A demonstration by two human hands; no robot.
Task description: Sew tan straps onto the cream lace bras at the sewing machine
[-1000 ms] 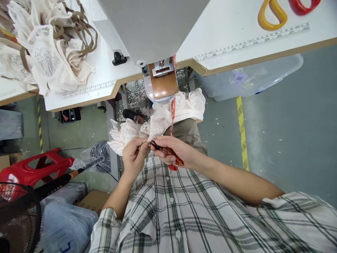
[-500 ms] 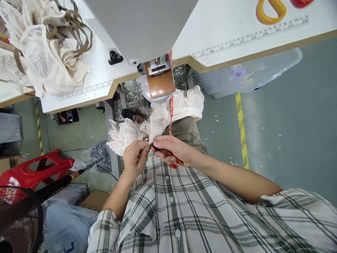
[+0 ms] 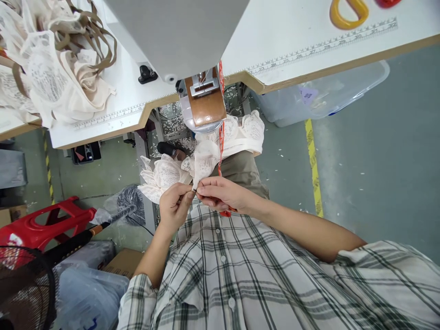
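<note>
A cream lace bra (image 3: 205,160) lies across my lap, its near edge drawn up between my hands. My left hand (image 3: 174,204) is closed, thumb and fingers pinching that edge. Against it, fingertips nearly touching, my right hand (image 3: 222,192) is curled around thread snips (image 3: 233,209). Only a bit of their orange-red handle shows below the palm; the blades are hidden by the fingers. A red-and-white cord (image 3: 221,151) hangs from the sewing machine (image 3: 205,103) down to my right hand.
More cream bras with brown straps (image 3: 62,73) are heaped on the white table (image 3: 120,107) at left. Yellow-handled scissors (image 3: 349,13) lie at the far right. Below stand a clear plastic bin (image 3: 288,107), a red stool (image 3: 48,220) and a fan (image 3: 25,288).
The dark snips blades, visible between my hands before, are now covered by my right fingers, which have closed toward the fabric edge. My left hand keeps its pinch. The view has shifted slightly.
</note>
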